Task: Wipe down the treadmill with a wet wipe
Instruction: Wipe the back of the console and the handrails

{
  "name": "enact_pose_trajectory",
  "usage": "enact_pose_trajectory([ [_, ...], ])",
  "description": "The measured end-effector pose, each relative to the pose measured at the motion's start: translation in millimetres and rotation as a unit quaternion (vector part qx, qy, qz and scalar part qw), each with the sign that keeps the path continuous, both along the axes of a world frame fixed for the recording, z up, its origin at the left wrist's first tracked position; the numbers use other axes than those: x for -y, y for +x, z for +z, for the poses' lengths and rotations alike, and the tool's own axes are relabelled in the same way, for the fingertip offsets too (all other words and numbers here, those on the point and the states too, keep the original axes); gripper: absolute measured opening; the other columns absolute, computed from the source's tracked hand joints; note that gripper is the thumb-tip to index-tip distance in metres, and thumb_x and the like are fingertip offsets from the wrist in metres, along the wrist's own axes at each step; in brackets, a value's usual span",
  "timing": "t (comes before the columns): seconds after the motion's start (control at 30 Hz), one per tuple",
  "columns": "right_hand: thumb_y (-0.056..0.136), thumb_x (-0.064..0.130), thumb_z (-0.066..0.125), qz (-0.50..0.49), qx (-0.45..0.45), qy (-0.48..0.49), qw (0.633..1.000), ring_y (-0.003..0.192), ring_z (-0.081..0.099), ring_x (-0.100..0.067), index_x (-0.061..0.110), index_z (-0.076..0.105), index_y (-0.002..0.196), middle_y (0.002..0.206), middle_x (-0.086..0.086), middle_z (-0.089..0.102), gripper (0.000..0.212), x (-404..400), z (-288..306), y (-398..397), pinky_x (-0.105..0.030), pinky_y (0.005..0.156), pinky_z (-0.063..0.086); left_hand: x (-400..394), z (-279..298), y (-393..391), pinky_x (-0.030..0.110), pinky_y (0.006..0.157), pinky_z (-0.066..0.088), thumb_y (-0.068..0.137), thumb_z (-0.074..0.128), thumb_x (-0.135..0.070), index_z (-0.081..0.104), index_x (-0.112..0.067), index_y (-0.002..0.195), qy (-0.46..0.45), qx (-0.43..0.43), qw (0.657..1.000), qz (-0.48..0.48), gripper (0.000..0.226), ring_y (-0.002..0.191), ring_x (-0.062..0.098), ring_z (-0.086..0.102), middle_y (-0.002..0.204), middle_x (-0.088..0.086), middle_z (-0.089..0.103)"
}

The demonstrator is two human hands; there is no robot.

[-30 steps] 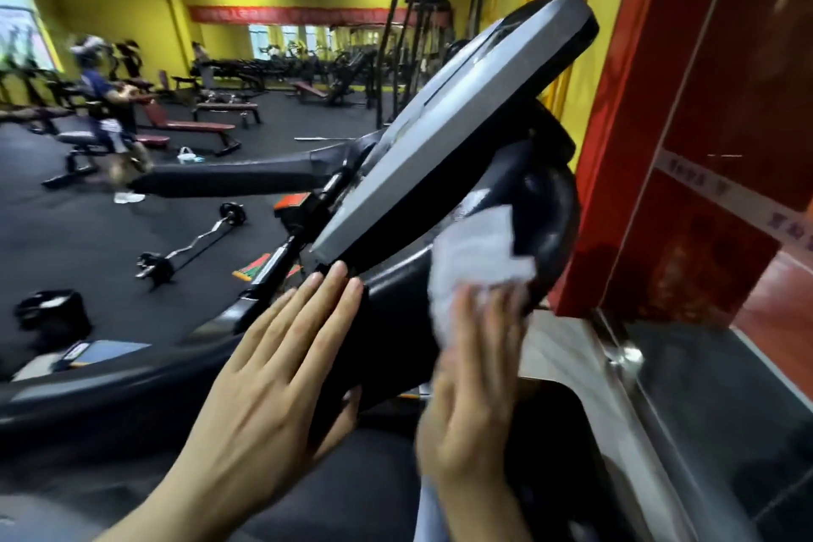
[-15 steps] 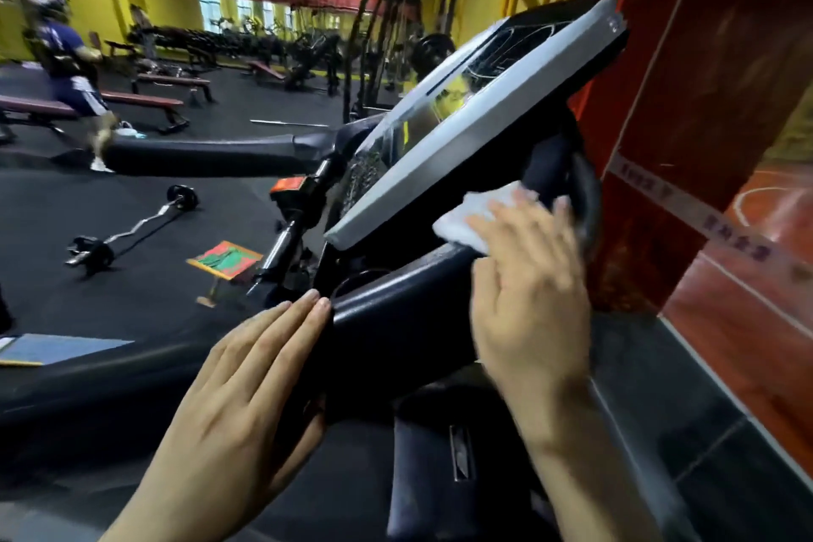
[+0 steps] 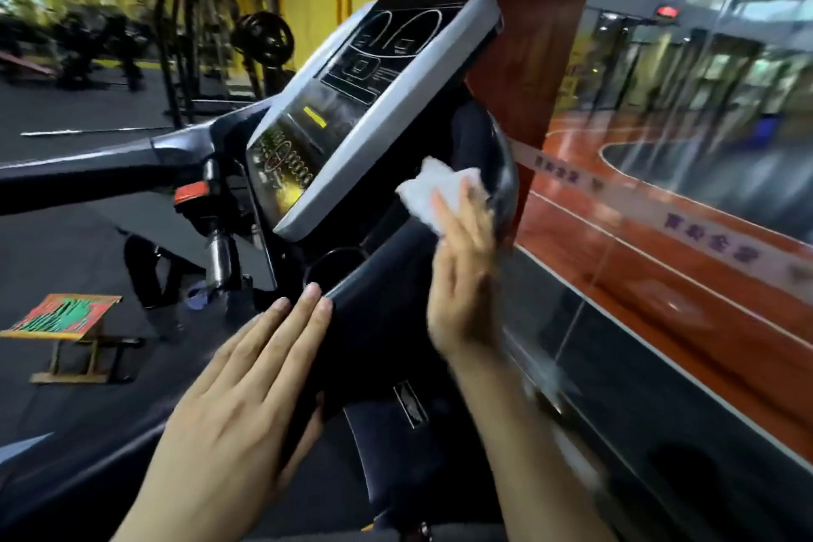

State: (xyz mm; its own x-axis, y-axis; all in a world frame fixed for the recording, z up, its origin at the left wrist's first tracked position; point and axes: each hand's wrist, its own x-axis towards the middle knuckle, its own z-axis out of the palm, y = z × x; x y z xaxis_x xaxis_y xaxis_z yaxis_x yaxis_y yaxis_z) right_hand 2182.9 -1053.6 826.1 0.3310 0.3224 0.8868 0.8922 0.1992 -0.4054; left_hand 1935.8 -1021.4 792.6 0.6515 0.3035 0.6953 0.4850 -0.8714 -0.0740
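Observation:
The treadmill's tilted console [image 3: 374,101], with a grey frame and dark display, fills the middle of the view. Below it curves the black front handlebar [image 3: 378,273]. My right hand [image 3: 462,273] presses a crumpled white wet wipe [image 3: 422,191] with straight fingers against the black housing under the console's right edge. The thumb is hidden. My left hand [image 3: 246,392] lies flat on the near black part of the handlebar, fingers together and pointing up, holding nothing.
The treadmill's left handrail [image 3: 88,176] runs off to the left. A red pillar [image 3: 528,35] and a glass wall [image 3: 682,211] stand close on the right. A small red-and-green stand [image 3: 66,315] sits on the dark gym floor, with a weight rack [image 3: 198,13] behind.
My right hand has shifted the wipe to the right along the housing under the console. The view has turned right and moved closer. My left hand stays flat on the handlebar.

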Motion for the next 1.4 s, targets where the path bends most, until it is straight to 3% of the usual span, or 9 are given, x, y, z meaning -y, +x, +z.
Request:
enact_pose_trajectory([
  [0.2, 0.110, 0.012, 0.035, 0.057, 0.041, -0.027, 0.997, 0.152, 0.026, -0.028, 0.017, 0.041, 0.152, 0.163, -0.005, 0.031, 0.043, 15, -89, -82, -0.047, 0.125, 0.019, 3, -7, 7, 0.050, 0.114, 0.038, 0.097, 0.045, -0.030, 0.042, -0.001, 0.152, -0.003, 0.032, 0.999, -0.030, 0.063, 0.146, 0.032, 0.042, 0.162, 0.013, 0.037],
  [0.47, 0.105, -0.001, 0.028, 0.023, -0.230, 0.094, 0.968, 0.156, 0.010, -0.028, 0.019, 0.028, 0.155, 0.166, -0.016, 0.019, 0.054, -10, -34, -11, -0.059, 0.123, 0.017, 6, -8, 7, 0.051, 0.117, 0.037, 0.095, 0.048, -0.031, 0.036, -0.002, 0.156, 0.000, 0.013, 1.000, -0.005, 0.069, 0.148, 0.032, 0.039, 0.164, 0.013, 0.033],
  [0.57, 0.108, 0.009, 0.032, 0.050, -0.217, 0.074, 0.972, 0.156, 0.008, -0.028, 0.015, 0.034, 0.156, 0.169, -0.009, 0.012, 0.048, -3, -77, -73, -0.050, 0.126, 0.013, 6, -7, 9, 0.050, 0.116, 0.037, 0.092, 0.052, -0.028, 0.039, -0.002, 0.155, 0.020, 0.016, 1.000, 0.004, 0.069, 0.147, 0.031, 0.041, 0.164, 0.012, 0.035],
  [0.7, 0.110, 0.026, 0.027, 0.074, -0.134, 0.015, 0.988, 0.156, 0.010, -0.026, 0.033, 0.029, 0.158, 0.170, 0.004, 0.011, 0.048, 10, -109, -105, -0.039, 0.126, 0.014, 8, -4, 9, 0.047, 0.117, 0.036, 0.092, 0.052, -0.030, 0.042, -0.002, 0.152, 0.017, 0.025, 1.000, 0.001, 0.067, 0.146, 0.030, 0.042, 0.162, 0.012, 0.038],
  [0.83, 0.109, 0.009, 0.031, 0.046, -0.199, 0.111, 0.973, 0.155, 0.017, -0.026, 0.010, 0.039, 0.151, 0.163, -0.015, 0.029, 0.043, -13, -52, -17, -0.053, 0.125, 0.018, 10, -3, 11, 0.047, 0.118, 0.036, 0.093, 0.052, -0.030, 0.042, -0.003, 0.153, 0.010, 0.024, 1.000, 0.004, 0.066, 0.148, 0.028, 0.040, 0.162, 0.009, 0.038],
  [0.97, 0.106, -0.006, 0.030, 0.086, -0.298, 0.144, 0.940, 0.156, 0.011, -0.017, 0.010, 0.038, 0.152, 0.165, -0.011, 0.024, 0.050, -15, -27, 6, -0.044, 0.127, 0.018, 9, -1, 9, 0.047, 0.120, 0.033, 0.094, 0.050, -0.032, 0.039, -0.003, 0.155, 0.001, 0.002, 1.000, 0.016, 0.068, 0.150, 0.027, 0.036, 0.164, 0.009, 0.035],
  [1.17, 0.108, 0.009, 0.038, 0.085, -0.122, 0.041, 0.988, 0.153, 0.024, -0.033, 0.023, 0.043, 0.152, 0.165, -0.006, 0.027, 0.046, 13, -119, -109, -0.051, 0.122, 0.027, 10, 3, 6, 0.041, 0.123, 0.029, 0.097, 0.052, -0.033, 0.037, -0.002, 0.155, -0.022, -0.012, 1.000, 0.003, 0.067, 0.152, 0.025, 0.033, 0.165, 0.010, 0.032],
  [1.3, 0.098, -0.008, 0.046, 0.054, -0.056, 0.068, 0.995, 0.141, 0.046, -0.029, 0.001, 0.065, 0.128, 0.147, -0.012, 0.053, 0.036, 21, -90, -67, -0.052, 0.112, 0.042, 9, 7, 4, 0.042, 0.123, 0.030, 0.097, 0.054, -0.031, 0.034, -0.003, 0.157, -0.029, -0.026, 0.999, -0.004, 0.069, 0.153, 0.023, 0.031, 0.166, 0.009, 0.030],
  [1.4, 0.097, -0.013, 0.040, -0.005, -0.093, 0.066, 0.993, 0.143, 0.045, -0.026, -0.002, 0.059, 0.135, 0.148, -0.013, 0.051, 0.043, 17, -52, -31, -0.051, 0.113, 0.040, 10, 11, -1, 0.041, 0.124, 0.027, 0.094, 0.054, -0.032, 0.028, -0.006, 0.160, -0.044, -0.053, 0.998, -0.008, 0.075, 0.155, 0.022, 0.026, 0.169, 0.006, 0.025],
])
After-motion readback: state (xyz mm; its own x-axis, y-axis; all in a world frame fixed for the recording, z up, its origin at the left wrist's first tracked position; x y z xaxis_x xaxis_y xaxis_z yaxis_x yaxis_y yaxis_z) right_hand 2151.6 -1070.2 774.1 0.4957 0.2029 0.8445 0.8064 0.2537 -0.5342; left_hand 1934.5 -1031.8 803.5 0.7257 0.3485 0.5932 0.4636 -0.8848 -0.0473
